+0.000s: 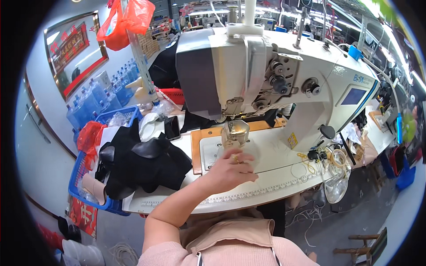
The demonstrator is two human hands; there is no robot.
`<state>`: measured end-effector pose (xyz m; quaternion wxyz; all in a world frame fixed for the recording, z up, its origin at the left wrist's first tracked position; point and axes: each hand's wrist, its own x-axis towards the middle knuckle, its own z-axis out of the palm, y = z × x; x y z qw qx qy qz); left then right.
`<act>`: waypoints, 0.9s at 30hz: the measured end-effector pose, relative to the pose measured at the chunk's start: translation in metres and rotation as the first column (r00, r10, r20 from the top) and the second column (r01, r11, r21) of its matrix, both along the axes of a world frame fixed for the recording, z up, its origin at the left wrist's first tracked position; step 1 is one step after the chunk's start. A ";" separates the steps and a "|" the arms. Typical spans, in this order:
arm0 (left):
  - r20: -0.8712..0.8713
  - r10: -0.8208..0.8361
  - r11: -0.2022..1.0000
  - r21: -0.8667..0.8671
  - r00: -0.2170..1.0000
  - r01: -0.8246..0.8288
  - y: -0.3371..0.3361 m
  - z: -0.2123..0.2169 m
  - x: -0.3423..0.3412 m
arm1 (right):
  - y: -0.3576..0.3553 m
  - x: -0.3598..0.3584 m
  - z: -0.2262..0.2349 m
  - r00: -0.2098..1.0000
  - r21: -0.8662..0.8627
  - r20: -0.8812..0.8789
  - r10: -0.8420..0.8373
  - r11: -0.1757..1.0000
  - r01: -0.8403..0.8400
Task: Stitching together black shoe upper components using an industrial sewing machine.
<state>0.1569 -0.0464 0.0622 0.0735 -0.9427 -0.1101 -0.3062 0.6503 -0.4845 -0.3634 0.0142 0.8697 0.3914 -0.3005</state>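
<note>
In front of me stands a large white industrial sewing machine (317, 66). My left hand (230, 170) reaches in from the lower left to the post under its head. The fingers are loosely bent and apart, slightly blurred, with a ring on one of them. Their tips touch or nearly touch the base of the shiny metal post (238, 131); nothing shows in their grasp. Black cut pieces (146, 162), some with a smooth leather-like face, are heaped left of the hand. No fingers of my right hand are visible.
A blue plastic basket (76, 175) adjoins the table's left end. A dark phone (171, 127) lies behind the black pieces. Along the front edge runs a printed ruler strip (248, 193). Tape rolls (338, 157), cords and a plastic bag (336, 189) crowd the right end.
</note>
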 end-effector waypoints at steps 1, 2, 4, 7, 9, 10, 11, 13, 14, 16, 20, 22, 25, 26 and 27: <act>0.064 0.045 0.995 -0.088 0.997 -0.039 -0.006 -0.002 0.015 | 0.038 -0.040 0.064 0.950 0.226 0.295 0.103 0.958 -0.174; 0.141 0.098 0.977 -0.203 0.985 -0.069 -0.010 0.002 0.023 | 0.084 -0.075 0.142 0.981 0.506 0.174 -0.091 0.862 -0.010; 0.239 0.204 0.954 -0.267 0.949 -0.138 -0.006 0.000 0.027 | 0.186 -0.120 0.247 0.976 0.807 0.189 -0.106 0.582 -0.093; 0.229 0.259 0.946 -0.255 0.938 -0.199 -0.011 -0.007 0.034 | 0.279 -0.183 0.375 0.945 0.885 0.241 0.222 0.350 -0.308; 0.274 0.341 0.938 -0.158 0.899 -0.308 -0.011 -0.011 0.029 | 0.321 -0.227 0.420 0.796 0.809 0.458 0.395 0.184 -0.558; 0.272 0.338 0.941 -0.093 0.901 -0.326 -0.013 -0.008 0.029 | 0.334 -0.241 0.428 0.750 0.788 0.482 0.453 0.151 -0.597; 0.266 0.332 0.943 -0.091 0.905 -0.320 -0.015 -0.006 0.028 | 0.342 -0.252 0.434 0.701 0.767 0.504 0.506 0.112 -0.632; 0.247 0.350 0.931 0.014 0.904 -0.365 -0.019 -0.002 0.024 | 0.354 -0.268 0.447 0.671 0.741 0.527 0.522 0.104 -0.663; 0.244 0.353 0.930 0.018 0.903 -0.368 -0.020 0.001 0.022 | 0.360 -0.274 0.451 0.638 0.710 0.551 0.537 0.100 -0.697; 0.241 0.361 0.922 0.055 0.901 -0.384 -0.022 0.006 0.021 | 0.370 -0.281 0.455 0.618 0.697 0.578 0.532 0.071 -0.713; 0.259 0.372 0.913 0.071 0.891 -0.402 -0.021 0.011 0.018 | 0.391 -0.287 0.449 0.558 0.652 0.602 0.570 0.052 -0.757; 0.308 0.432 0.891 -0.004 0.847 -0.453 -0.019 0.011 0.008 | 0.402 -0.291 0.444 0.554 0.649 0.599 0.578 0.055 -0.759; 0.380 0.512 0.848 -0.082 0.770 -0.523 -0.008 0.015 -0.012 | 0.441 -0.292 0.425 0.847 0.958 0.272 0.457 -0.051 -0.281; 0.415 0.505 0.847 -0.071 0.757 -0.527 -0.001 0.017 -0.014 | 0.452 -0.293 0.421 0.863 0.980 0.139 0.485 0.060 -0.192; 0.423 0.512 0.842 -0.075 0.748 -0.535 0.002 0.020 -0.018 | 0.460 -0.295 0.422 0.867 0.978 -0.001 0.498 0.181 -0.103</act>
